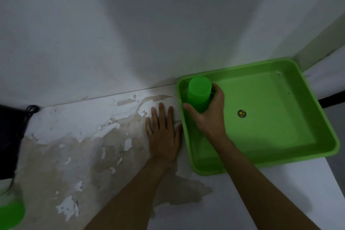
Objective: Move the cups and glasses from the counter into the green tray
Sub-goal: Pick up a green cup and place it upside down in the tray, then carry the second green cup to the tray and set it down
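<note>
Both hands are working at the counter [252, 188]: my left hand [164, 134] is lying flat with fingers spread beside the green tray [280, 158], while my right hand [209, 114] is gripping a green cup [198, 92] upside down in the tray's near-left corner. Another green object [10, 214] is sitting cut off at the frame's left edge, too blurred to identify.

We're seeing the green cup [199, 93] w/ its base hidden behind the right hand [209, 115] and its mouth facing away, so upright vs inverted is unclear. We're losing a green object [11, 215] to the bottom-left edge, too blurred to ID. A dark item [11, 140] is getting cut off at left. The tray sticker [241, 113] is too small to read.
</note>
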